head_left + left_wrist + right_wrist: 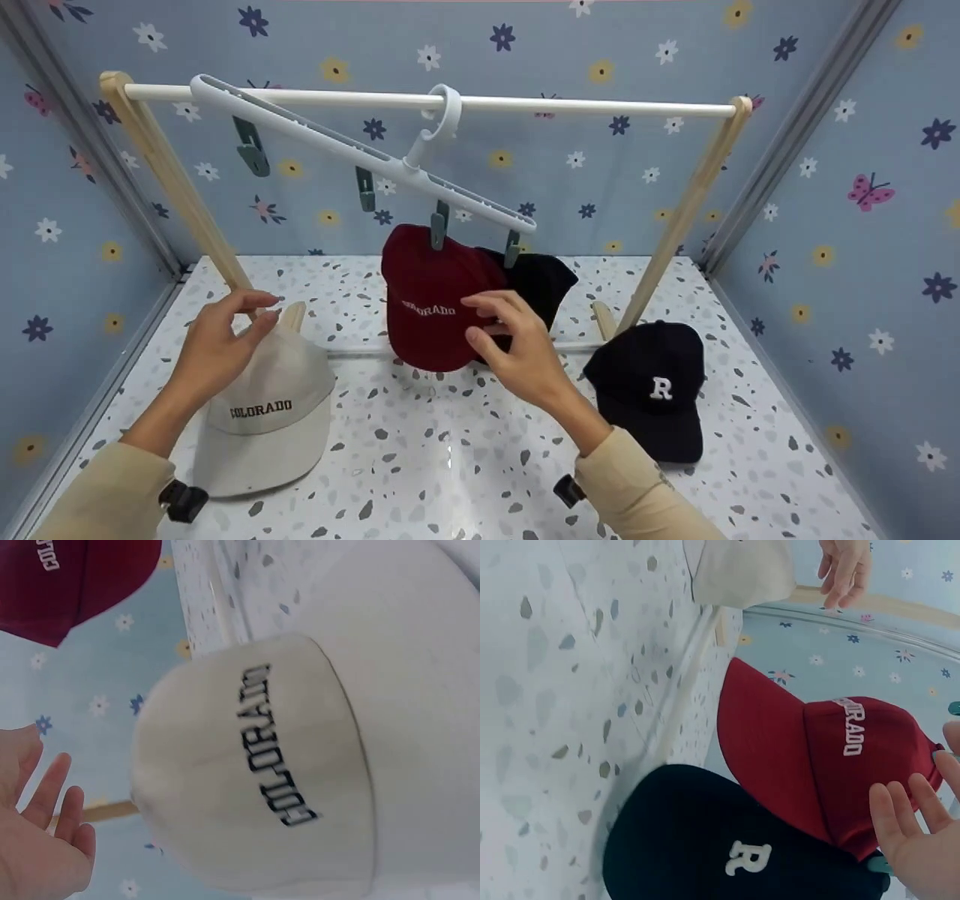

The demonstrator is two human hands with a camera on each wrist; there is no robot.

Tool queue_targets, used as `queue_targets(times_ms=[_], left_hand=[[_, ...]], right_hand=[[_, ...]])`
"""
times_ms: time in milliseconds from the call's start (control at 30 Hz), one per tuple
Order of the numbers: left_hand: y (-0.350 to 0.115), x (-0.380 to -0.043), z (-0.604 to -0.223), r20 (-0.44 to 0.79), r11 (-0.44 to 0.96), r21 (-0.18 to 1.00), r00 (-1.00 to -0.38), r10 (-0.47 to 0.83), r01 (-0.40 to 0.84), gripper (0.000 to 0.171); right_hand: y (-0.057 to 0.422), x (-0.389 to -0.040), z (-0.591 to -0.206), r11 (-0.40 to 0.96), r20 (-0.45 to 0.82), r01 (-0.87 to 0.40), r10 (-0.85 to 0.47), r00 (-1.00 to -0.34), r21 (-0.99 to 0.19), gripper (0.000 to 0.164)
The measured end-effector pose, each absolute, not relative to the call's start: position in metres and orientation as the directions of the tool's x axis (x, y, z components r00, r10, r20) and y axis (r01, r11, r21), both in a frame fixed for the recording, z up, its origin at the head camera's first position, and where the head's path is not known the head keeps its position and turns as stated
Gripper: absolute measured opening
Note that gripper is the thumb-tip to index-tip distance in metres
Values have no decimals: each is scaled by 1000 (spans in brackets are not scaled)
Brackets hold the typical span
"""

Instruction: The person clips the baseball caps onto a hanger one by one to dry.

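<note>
A dark red cap [429, 330] lettered COLORADO hangs by a green clip [439, 227] from a light grey hanger [315, 135]. Behind it hangs a black cap [551, 281], partly hidden, at the hanger's lowest clip [512, 249]. My right hand [517, 349] is just in front of the red cap's right side, fingers loosely bent and holding nothing. My left hand [217, 341] hovers over the crown of a beige COLORADO cap [262, 450] on the table, its thumb and fingers apart with nothing between them. In the right wrist view the red cap [810, 757] overlaps a black cap [682, 840].
The hanger hooks over the white rail [600, 106] of a wooden stand [694, 202] and tilts down to the right. Its two left clips [253, 154] hold nothing. A black cap with a white R [652, 390] lies at the right on the speckled table [420, 465]. Flowered walls enclose it.
</note>
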State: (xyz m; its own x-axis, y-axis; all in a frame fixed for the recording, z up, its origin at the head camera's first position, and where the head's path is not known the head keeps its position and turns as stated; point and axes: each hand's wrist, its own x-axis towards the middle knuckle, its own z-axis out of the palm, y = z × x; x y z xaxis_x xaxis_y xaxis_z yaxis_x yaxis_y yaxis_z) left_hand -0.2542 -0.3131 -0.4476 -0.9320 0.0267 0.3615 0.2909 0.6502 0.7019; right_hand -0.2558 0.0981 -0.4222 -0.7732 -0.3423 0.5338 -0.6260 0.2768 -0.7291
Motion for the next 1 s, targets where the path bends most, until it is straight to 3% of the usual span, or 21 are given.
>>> queue_targets(times_ms=[433,733,1000], left_hand=[[-353,-253,-481,347,715,671,-935,-69,196,33],[-368,-257,-490,148,721,682,-989,26,121,54],[-372,-260,-493,41,698,715,-999,36,54,54]], right_hand=[[89,-250,-447,264,381,-515,-425,-821,-816,37],[82,-249,-460,264,341,-475,-426,-838,-839,38],[79,-248,-463,245,323,-458,-439,-838,-855,39]])
